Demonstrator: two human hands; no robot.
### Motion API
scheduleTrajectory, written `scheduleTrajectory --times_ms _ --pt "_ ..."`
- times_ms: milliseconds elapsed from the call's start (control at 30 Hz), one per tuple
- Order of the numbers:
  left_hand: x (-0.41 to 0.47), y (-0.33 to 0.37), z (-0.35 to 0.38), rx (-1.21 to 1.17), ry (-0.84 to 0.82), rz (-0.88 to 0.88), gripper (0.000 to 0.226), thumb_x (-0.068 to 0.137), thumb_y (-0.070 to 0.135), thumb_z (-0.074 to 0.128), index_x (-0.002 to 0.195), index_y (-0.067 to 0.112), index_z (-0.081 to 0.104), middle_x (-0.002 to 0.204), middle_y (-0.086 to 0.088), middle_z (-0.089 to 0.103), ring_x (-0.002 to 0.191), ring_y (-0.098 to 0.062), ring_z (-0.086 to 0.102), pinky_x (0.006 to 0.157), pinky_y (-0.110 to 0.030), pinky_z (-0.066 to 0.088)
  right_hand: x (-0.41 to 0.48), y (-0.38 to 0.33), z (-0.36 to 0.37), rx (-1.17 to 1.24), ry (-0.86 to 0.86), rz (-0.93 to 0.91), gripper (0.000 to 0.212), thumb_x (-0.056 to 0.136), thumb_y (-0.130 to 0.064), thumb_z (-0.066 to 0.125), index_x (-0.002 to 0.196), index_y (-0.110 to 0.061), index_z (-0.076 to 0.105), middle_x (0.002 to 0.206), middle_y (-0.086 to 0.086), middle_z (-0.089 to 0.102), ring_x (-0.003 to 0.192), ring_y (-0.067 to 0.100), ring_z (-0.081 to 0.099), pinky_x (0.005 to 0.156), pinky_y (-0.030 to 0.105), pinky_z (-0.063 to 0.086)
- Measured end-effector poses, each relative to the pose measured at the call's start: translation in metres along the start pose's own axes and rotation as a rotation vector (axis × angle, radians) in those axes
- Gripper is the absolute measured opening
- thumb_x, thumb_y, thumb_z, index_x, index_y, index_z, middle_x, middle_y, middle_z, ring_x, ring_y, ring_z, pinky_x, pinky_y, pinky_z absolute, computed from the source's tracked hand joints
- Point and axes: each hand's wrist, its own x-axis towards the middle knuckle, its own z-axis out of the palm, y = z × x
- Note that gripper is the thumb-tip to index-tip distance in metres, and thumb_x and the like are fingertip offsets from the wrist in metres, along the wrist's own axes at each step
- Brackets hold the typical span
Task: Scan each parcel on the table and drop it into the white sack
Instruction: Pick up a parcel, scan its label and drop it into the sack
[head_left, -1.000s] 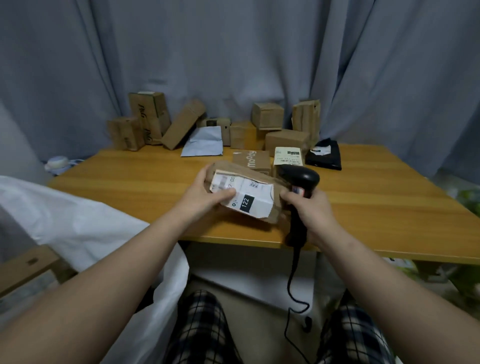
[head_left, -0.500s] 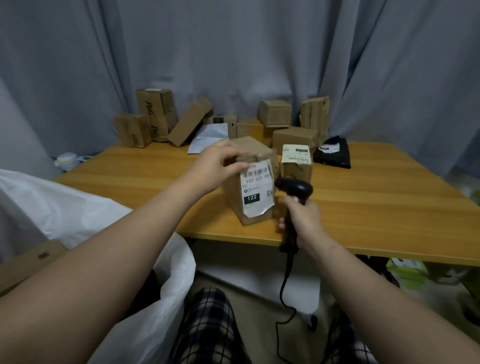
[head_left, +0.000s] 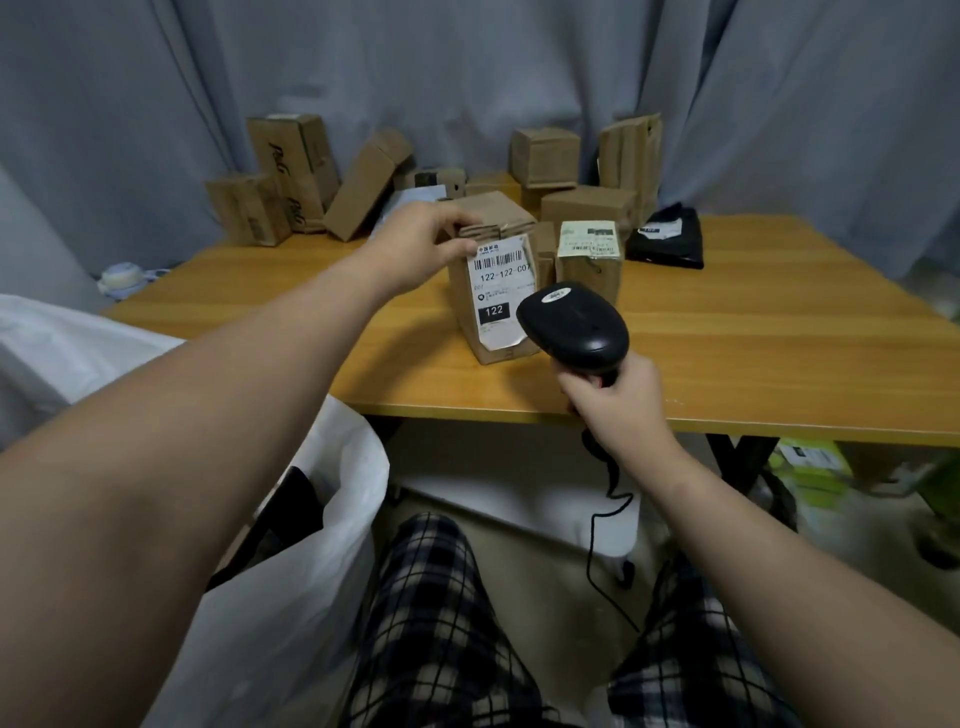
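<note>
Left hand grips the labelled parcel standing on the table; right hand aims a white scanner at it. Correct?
No: the head view shows the scanner is black, not white. The left hand does grip the labelled parcel standing on the table, and the right hand aims the scanner at it.

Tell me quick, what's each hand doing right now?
Left hand: closed, gripping the top of the box.
Right hand: closed, holding the scanner.

The parcel (head_left: 493, 291) on table (head_left: 753, 353), my left hand (head_left: 421, 244) gripping its top; scanner (head_left: 571, 325) in my right hand (head_left: 615, 400) just right, nearer. Near left the sack (head_left: 291, 597); boxes (head_left: 545, 158) along far edge.
</note>
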Motion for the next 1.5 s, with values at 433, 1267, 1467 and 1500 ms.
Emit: scheduleTrajectory --times_ms 433,1267,1467,1500 --pt "-0.003 0.004 -0.001 -0.063 0.017 -0.041 0.036 0.093 0.018 0.061 0.129 0.013 0.061 0.125 -0.004 0.063 0.104 -0.016 0.058 0.094 -0.028 0.044 -0.017 0.005 0.028 0.082 0.075 -0.017 0.047 0.064 -0.038 0.062 0.065 0.008 0.053 0.059 0.031 0.052 0.06 0.046 0.055 0.056 0.049 0.049" --pt "-0.066 -0.047 -0.012 -0.194 0.558 -0.183 0.011 0.088 0.016 0.067 0.092 0.008 0.073 0.086 -0.003 0.069 0.081 -0.023 0.065 0.077 -0.037 0.053 0.007 -0.034 0.041 0.258 -0.053 0.028 0.034 0.073 -0.026 0.079 0.101 -0.033 0.062 0.103 -0.002 0.067 0.099 0.011 0.063 0.089 0.04 0.054" --pt "-0.127 -0.061 -0.094 -0.288 0.649 -0.271 0.001 0.085 0.011 0.07 0.085 0.01 0.071 0.068 0.006 0.065 0.057 -0.002 0.059 0.065 -0.021 0.051 -0.006 -0.08 0.092 0.328 -0.268 -0.011 0.039 0.074 -0.016 0.081 0.107 -0.024 0.063 0.108 -0.003 0.066 0.092 -0.01 0.059 0.075 0.003 0.042" --pt "-0.14 -0.065 -0.108 -0.269 0.644 -0.296 0.004 0.084 0.011 0.071 0.086 0.008 0.071 0.068 0.004 0.065 0.054 0.0 0.058 0.064 -0.019 0.05 -0.012 -0.088 0.103 0.354 -0.318 -0.001 0.034 0.074 -0.015 0.081 0.104 -0.022 0.066 0.099 -0.007 0.07 0.087 -0.008 0.061 0.072 0.005 0.043"
